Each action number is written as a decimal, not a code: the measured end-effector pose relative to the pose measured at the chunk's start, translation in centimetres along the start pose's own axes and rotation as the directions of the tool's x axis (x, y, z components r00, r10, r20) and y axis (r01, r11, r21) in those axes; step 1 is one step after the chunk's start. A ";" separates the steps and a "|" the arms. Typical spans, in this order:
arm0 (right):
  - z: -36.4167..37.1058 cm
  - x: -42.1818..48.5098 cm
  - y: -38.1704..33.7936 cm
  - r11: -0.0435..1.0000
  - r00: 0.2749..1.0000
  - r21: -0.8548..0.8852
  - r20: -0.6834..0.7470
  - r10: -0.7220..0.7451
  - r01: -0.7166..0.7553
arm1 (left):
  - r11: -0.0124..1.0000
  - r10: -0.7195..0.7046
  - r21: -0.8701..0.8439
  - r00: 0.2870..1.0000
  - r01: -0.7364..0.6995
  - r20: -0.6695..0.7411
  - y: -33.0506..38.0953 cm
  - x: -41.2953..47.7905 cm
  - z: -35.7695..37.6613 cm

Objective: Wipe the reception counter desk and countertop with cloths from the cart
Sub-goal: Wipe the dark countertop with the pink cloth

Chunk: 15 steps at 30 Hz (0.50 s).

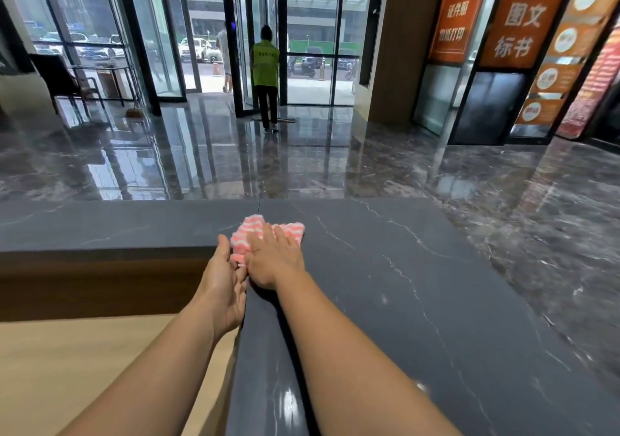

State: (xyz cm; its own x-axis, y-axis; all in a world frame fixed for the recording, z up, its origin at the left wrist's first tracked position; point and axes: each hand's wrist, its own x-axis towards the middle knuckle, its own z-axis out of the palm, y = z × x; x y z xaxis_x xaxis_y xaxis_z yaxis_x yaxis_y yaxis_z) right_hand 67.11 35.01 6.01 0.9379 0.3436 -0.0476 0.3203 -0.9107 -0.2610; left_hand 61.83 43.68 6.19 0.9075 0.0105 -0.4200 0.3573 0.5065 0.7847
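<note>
A polished dark marble floor [302, 154] spreads across the lobby toward tall glass doors [208, 33], where a person in a bright green vest [265, 66] stands facing out, a flat mop [278, 119] at their feet. Orange signboards [523, 16] line the wall on the right, and a dark chair [63, 80] stands near the glass on the left.

Closer in, the dark grey stone surface [419, 284] with thin white veins runs from the bottom of the view up to a raised ledge that turns off to the left. Below its left edge lies a lower, pale wood desk [84, 368].

Two bare forearms reach forward. The right hand [273, 258] lies flat, palm down with fingers spread, pressing on a pink-and-white striped cloth [250, 234] that sits on the stone surface near its left edge and far corner. The left hand [223, 281] is open, fingers extended, held against the edge of the surface just beside the right hand, its fingertips touching the cloth's near-left edge.
</note>
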 end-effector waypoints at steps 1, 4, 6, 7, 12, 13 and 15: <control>0.2 -0.2 -0.4 1.000 1.000 -0.006 0.007 -0.030 0.030 | 1.000 0.020 -0.005 1.000 -0.020 0.013 0.0 -0.1 -0.1; 0.3 -0.8 -0.1 0.996 0.996 -0.019 0.008 -0.088 0.088 | 1.000 0.022 -0.004 0.999 -0.021 0.027 0.1 -0.5 0.0; 0.1 -1.2 0.7 0.993 0.994 -0.024 0.002 -0.112 0.112 | 1.000 -0.002 -0.010 1.000 0.002 0.032 0.2 -0.9 0.4; 0.0 -1.3 1.0 0.992 0.993 -0.023 -0.002 -0.121 0.121 | 1.000 -0.010 -0.010 0.999 0.010 0.031 0.3 -1.2 0.5; -1.6 -2.6 5.6 1.000 0.997 0.018 -0.068 -0.020 0.022 | 0.998 -0.044 -0.041 0.999 0.044 -0.008 0.5 -1.9 0.4; -2.0 -3.0 7.1 1.000 0.997 0.025 -0.077 0.020 -0.018 | 0.998 -0.051 -0.045 0.999 0.050 -0.005 0.5 -2.1 0.4; -2.9 -3.7 10.4 0.995 0.991 0.026 -0.090 0.100 -0.098 | 0.997 -0.055 -0.050 0.998 0.055 0.005 0.5 -2.1 0.3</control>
State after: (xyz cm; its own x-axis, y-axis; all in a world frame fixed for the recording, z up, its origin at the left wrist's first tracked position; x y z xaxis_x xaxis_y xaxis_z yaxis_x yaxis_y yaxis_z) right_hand 67.34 23.57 6.24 0.9734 0.2286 0.0134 0.2232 -0.9338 -0.2795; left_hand 60.15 43.70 7.63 0.8875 -0.0214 -0.4603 0.3952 0.5490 0.7365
